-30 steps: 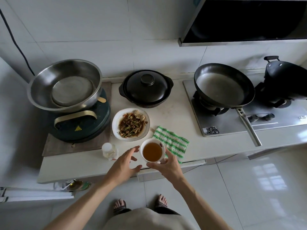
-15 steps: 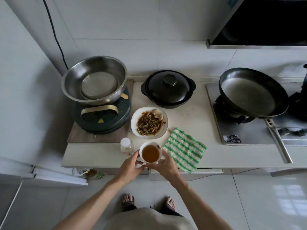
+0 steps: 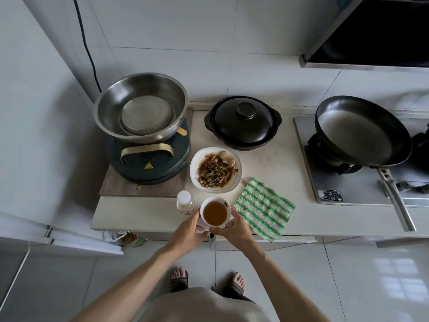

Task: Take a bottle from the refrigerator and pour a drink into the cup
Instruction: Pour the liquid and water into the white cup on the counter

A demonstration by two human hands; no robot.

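Cupping a full white cup (image 3: pixel 216 214) between both hands at the front edge of the counter (image 3: pixel 144 214).

Just below the middle of the frame, the left hand (image 3: pixel 189 233) curls its fingers round the cup's left side while the right hand (image 3: pixel 234 233) wraps the right side, thumbs meeting under the near rim; brown drink fills the cup nearly to the top. A small bottle (image 3: pixel 185 201) with a white cap stands upright just left of the cup, close to the left hand's fingers. Right of the cup lies a green-striped cloth (image 3: pixel 264 209), and just above it sits a plate of stir-fried food (image 3: pixel 216 171). Further up are a steel bowl (image 3: pixel 140 104) at the left, a black lidded pot (image 3: pixel 243 123) in the centre and a frying pan (image 3: pixel 362 131) at the right.
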